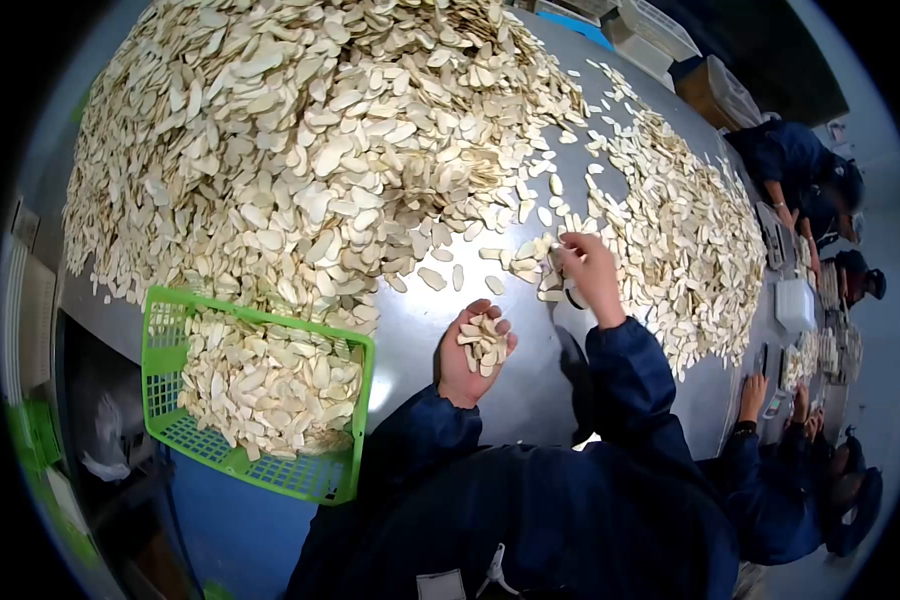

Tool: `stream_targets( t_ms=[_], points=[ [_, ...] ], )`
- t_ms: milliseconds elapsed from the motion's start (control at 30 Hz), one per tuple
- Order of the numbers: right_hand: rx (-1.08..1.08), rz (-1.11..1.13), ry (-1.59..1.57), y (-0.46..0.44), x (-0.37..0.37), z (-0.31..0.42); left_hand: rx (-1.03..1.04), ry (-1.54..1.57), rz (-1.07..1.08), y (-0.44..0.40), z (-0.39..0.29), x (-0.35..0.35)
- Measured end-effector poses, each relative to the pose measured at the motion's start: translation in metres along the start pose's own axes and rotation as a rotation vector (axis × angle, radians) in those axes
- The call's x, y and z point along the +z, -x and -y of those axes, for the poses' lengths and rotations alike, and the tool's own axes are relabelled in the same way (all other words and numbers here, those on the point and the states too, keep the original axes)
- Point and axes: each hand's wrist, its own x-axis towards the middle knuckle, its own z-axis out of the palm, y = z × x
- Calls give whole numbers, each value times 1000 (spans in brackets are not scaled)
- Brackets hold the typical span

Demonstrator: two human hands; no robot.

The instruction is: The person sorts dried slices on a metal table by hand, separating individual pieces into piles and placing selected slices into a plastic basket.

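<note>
Palm up, my left hand (pixel 462 362) cups a small handful of pale dried slices (pixel 484 345), with the fingers curled around them. My right hand (pixel 590 272) reaches over the metal table, its fingers bent together at the edge of some loose slices (pixel 532 254). Whether a slice is pinched between those fingertips is hard to make out. A very large heap of the same flat, oval slices (pixel 310 140) rises in front and to the left. A lower, spread-out pile (pixel 682 230) lies to the right of my right hand.
A green plastic basket (pixel 358 440) full of slices stands at the table's left front edge. Co-workers in dark clothes (pixel 770 490) sit along the right side by scales (pixel 773 405) and a white container (pixel 795 305). Boxes (pixel 652 40) stand at the far edge.
</note>
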Motion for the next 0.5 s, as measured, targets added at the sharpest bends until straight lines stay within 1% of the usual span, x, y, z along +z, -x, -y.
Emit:
stream_targets(
  t_ms=[33,67,100,167,233,367,400,433,467,500],
  points=[
    [-76,9,76,9,6,5,-1,10,92,0,-2,7],
    [-146,17,101,15,16,5,18,15,-117,2,2,16],
    [-240,-23,110,20,24,9,6,18,-98,2,2,13],
    [-282,-59,176,25,29,27,-12,22,-62,3,1,8],
    [-315,-21,196,24,30,33,-25,24,-58,3,1,9],
    [-316,10,199,15,29,12,-34,34,-92,2,1,16],
    [-302,-108,197,14,25,11,-33,36,-94,2,1,16],
    [-240,-138,196,13,15,5,-31,39,-97,3,1,17],
    [3,-95,23,12,4,-2,-12,42,-154,3,1,20],
    [246,-53,-150,12,-5,-10,-7,63,-141,2,1,18]
  ],
)
